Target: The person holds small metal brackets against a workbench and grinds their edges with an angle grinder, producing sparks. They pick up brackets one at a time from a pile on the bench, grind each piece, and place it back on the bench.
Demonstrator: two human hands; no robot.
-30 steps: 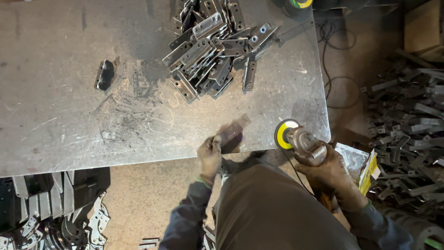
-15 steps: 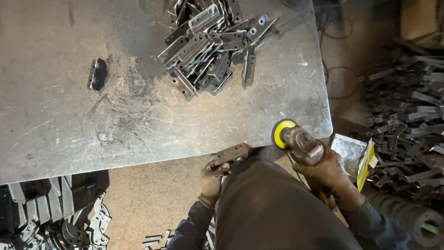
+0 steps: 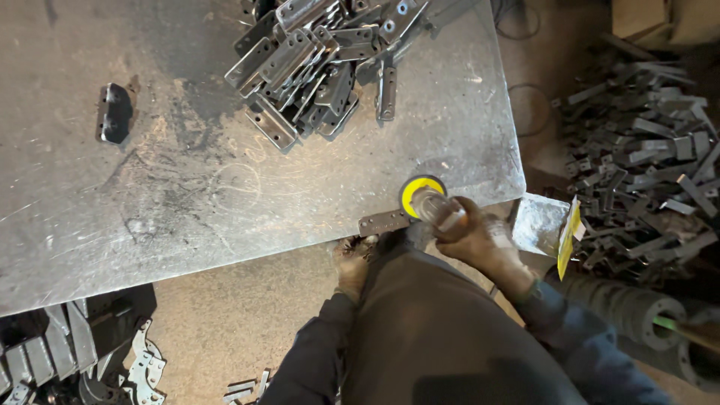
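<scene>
Fingers [image 3: 352, 259] grip flat holed metal bracket [image 3: 384, 222]; right hand [image 3: 480, 240] clasps yellow-disc grinder [image 3: 424, 196].

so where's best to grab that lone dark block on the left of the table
Take the dark block across its two long sides, coming straight down from above. It lies flat on the steel table, standing apart from the pile of brackets, so both long flanks look free. A grip across its narrow width seems the most secure.

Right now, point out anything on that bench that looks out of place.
One dark metal block lies alone on the steel table, well apart from the heap of brackets. The heap itself is jumbled, not stacked.
</scene>
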